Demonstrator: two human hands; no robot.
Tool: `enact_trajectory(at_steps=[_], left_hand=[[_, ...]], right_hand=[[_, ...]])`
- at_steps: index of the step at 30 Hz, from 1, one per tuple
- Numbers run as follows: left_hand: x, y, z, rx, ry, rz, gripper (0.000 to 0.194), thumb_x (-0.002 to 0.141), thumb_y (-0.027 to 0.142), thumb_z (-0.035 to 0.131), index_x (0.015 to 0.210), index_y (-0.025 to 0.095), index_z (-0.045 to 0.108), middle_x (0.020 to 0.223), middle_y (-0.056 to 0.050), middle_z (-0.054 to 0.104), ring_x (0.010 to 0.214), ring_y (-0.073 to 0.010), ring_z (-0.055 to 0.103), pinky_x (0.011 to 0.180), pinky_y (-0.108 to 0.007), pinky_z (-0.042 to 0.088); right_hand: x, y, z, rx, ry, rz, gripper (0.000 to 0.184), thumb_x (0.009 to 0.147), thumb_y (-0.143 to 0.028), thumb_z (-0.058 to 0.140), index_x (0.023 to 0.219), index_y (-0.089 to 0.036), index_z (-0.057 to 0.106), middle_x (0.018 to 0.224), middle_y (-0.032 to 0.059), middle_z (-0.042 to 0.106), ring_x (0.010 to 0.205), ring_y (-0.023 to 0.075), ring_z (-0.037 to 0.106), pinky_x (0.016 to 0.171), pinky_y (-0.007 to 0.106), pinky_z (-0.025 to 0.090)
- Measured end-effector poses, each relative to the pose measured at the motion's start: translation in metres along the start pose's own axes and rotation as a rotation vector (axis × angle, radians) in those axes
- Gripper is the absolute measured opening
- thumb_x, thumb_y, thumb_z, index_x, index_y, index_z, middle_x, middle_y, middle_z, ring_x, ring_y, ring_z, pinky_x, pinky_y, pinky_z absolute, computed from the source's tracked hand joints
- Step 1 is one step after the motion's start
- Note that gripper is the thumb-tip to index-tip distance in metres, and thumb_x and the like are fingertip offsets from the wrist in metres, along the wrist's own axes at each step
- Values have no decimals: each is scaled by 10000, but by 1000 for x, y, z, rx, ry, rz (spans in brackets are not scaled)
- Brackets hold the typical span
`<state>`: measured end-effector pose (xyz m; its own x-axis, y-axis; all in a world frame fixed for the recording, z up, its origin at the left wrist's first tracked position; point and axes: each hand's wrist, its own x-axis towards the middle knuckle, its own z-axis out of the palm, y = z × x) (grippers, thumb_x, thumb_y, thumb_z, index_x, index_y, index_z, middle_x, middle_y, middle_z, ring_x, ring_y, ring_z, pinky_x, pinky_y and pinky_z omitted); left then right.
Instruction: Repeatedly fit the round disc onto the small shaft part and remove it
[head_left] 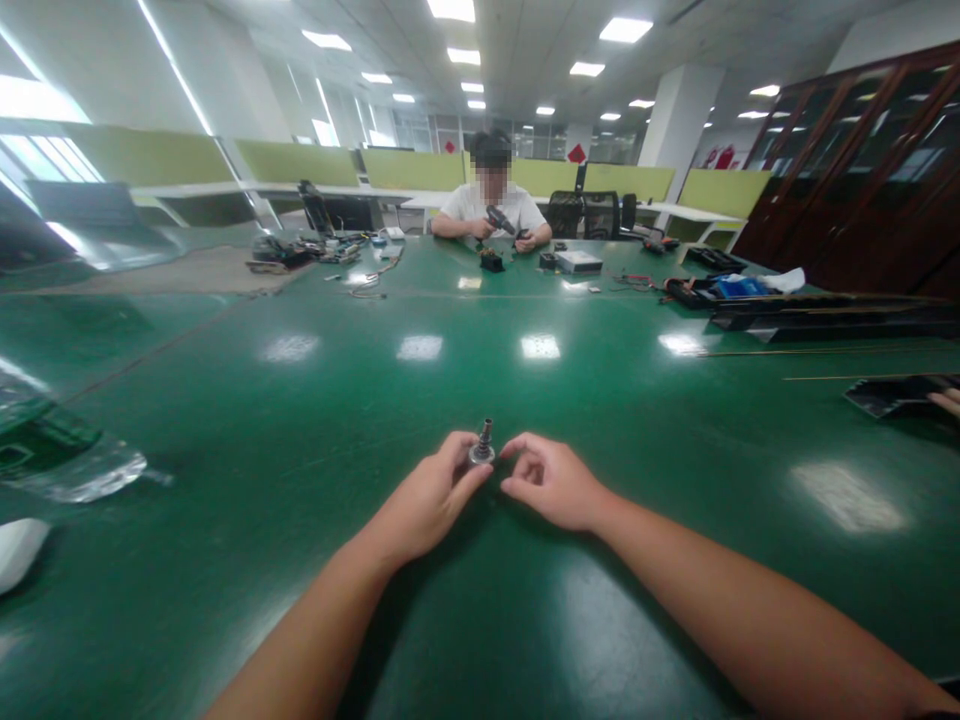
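My left hand (429, 500) is closed on a small metal part (482, 452) with a round, flanged base and a narrow stepped stem pointing up. Thumb and fingers grip the flange from its left and near sides. Just to the right of the part, my right hand (551, 480) holds nothing; its fingers are curled, with a gap between thumb and index finger. Its fingertips are close to the flange but look apart from it. Both hands are over the near middle of the green table (315, 420).
A clear plastic bottle (67, 450) lies at left, near a white rounded object (21, 552). Across the table a person (491, 205) holds a drill-like tool (499, 219). At the right edge another hand (949, 400) touches a dark metal profile (892, 395). Electronics (281, 252) lie far left.
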<state>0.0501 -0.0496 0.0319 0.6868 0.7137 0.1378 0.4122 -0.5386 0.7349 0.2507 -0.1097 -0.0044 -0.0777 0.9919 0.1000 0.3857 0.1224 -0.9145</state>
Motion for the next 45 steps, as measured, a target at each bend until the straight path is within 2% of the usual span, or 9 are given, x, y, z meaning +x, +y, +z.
enact_trajectory(at_steps=[8, 15, 24, 36, 45], left_hand=[[1, -9, 4, 21, 16, -17, 290, 890, 404, 609, 1094, 215, 523, 996, -29, 657, 861, -181, 622, 787, -308, 486], [-1, -8, 1, 38, -12, 96, 238, 826, 344, 699, 985, 194, 604, 894, -16, 662, 798, -161, 616, 718, -272, 474], [-2, -9, 1, 94, 91, 103, 203, 795, 301, 730, 931, 200, 618, 865, 2, 657, 774, -152, 613, 693, -262, 449], [-1, -10, 2, 78, 91, 99, 189, 811, 321, 721, 916, 209, 612, 854, 20, 642, 763, -139, 598, 696, -269, 436], [-1, -5, 2, 72, 145, 147, 161, 816, 297, 719, 902, 208, 616, 872, 14, 626, 806, -143, 584, 734, -276, 443]], right_hand=[[-1, -4, 0, 6, 9, -3, 263, 792, -215, 679, 1047, -184, 623, 670, -53, 596, 557, 88, 521, 563, 204, 409], [-1, -3, -1, 7, -5, -23, 265, 753, -197, 713, 1007, -181, 641, 695, -39, 609, 576, 93, 531, 566, 200, 409], [-4, -8, -3, -45, 10, -66, 201, 752, -221, 716, 948, -183, 688, 861, 15, 699, 704, 138, 616, 662, 239, 473], [-3, -9, -4, -75, 39, -107, 163, 796, -280, 710, 917, -173, 725, 825, 14, 706, 700, 142, 609, 677, 246, 463], [-1, -5, -4, -39, 41, -127, 167, 817, -298, 698, 890, -154, 742, 820, 29, 715, 717, 149, 614, 698, 249, 460]])
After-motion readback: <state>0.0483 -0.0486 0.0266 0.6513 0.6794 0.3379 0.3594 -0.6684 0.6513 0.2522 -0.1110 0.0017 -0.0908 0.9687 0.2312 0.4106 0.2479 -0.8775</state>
